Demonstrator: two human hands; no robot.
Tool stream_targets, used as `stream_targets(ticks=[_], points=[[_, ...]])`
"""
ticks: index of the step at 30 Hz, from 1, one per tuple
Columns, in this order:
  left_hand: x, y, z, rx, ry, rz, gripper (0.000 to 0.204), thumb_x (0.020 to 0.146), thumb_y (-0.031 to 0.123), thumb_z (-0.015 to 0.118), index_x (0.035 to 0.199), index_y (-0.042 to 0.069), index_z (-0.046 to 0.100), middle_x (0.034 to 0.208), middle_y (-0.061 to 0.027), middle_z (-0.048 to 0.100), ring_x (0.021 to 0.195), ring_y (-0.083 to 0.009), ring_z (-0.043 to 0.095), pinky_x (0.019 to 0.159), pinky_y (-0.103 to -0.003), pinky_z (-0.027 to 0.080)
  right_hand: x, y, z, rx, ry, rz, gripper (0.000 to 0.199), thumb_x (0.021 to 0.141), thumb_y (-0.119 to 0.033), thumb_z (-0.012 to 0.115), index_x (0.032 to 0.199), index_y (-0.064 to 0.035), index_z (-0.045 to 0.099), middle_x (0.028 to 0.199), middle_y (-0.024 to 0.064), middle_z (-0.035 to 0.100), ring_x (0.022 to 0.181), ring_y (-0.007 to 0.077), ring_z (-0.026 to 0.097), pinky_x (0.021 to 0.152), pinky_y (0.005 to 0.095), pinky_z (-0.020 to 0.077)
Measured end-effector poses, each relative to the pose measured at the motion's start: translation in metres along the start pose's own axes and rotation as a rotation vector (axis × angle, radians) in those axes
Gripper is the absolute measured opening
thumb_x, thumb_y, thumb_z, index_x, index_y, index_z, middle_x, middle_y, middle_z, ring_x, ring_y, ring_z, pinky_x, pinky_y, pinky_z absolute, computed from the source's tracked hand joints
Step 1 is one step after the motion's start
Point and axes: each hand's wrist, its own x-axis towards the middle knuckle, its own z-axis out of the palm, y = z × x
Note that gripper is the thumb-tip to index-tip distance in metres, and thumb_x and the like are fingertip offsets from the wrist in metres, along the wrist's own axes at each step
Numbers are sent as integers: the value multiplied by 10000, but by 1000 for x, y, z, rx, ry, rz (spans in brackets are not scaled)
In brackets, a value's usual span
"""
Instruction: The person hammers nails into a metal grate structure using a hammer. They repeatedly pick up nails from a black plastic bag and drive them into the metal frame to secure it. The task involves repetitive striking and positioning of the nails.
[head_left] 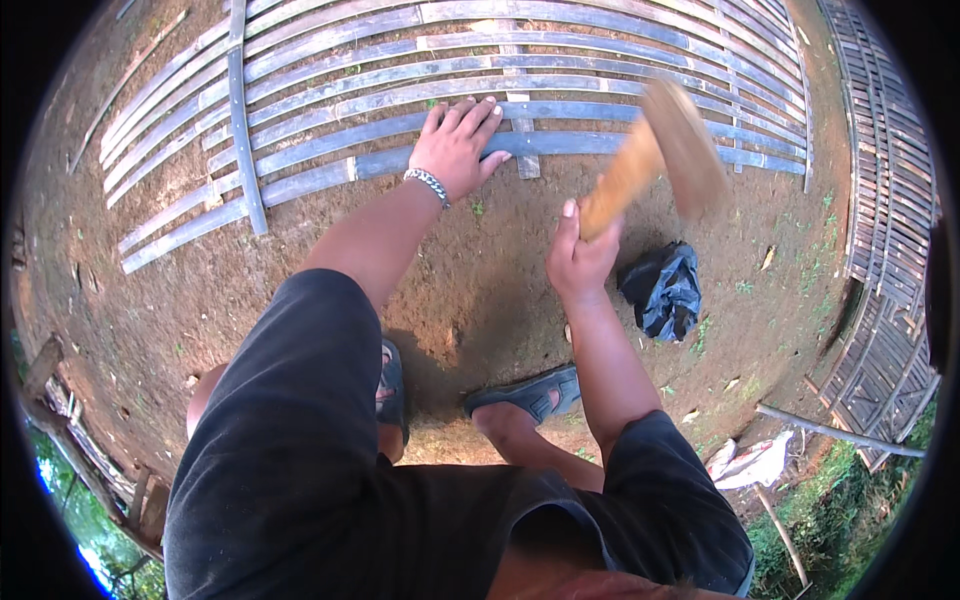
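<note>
Bare brown earth carries a slatted panel of split bamboo, spread flat. Apart from it, nearer the person, lies a crumpled black plastic bag; a crumpled whitish sheet lies farther right.

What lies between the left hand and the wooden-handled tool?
In the head view, grey slats and a crosspiece lie between the left hand and the wooden-handled tool held in the right hand.

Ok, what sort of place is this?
Probably an outdoor yard: bare soil underfoot, a slatted panel lying on it, and green plants at the lower right.
</note>
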Motion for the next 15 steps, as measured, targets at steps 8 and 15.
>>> stream_targets(ticks=[8, 15], points=[[-2, -3, 4, -16, 12, -9, 671, 997, 567, 531, 1522, 153, 476, 1597, -36, 413, 1456, -246, 384, 1220, -513, 270, -5, 10, 9, -254, -218, 153, 396, 989, -185, 603, 1355, -60, 518, 965, 337, 677, 938, 519, 668, 828, 551, 542], [1, 2, -3, -9, -19, -2, 665, 995, 559, 540, 1516, 150, 480, 1595, -33, 418, 1455, -249, 383, 1220, -514, 269, -9, 46, 20, -440, -399, 305, 411, 984, -202, 619, 1327, -18, 487, 971, 333, 675, 940, 528, 655, 803, 557, 533]])
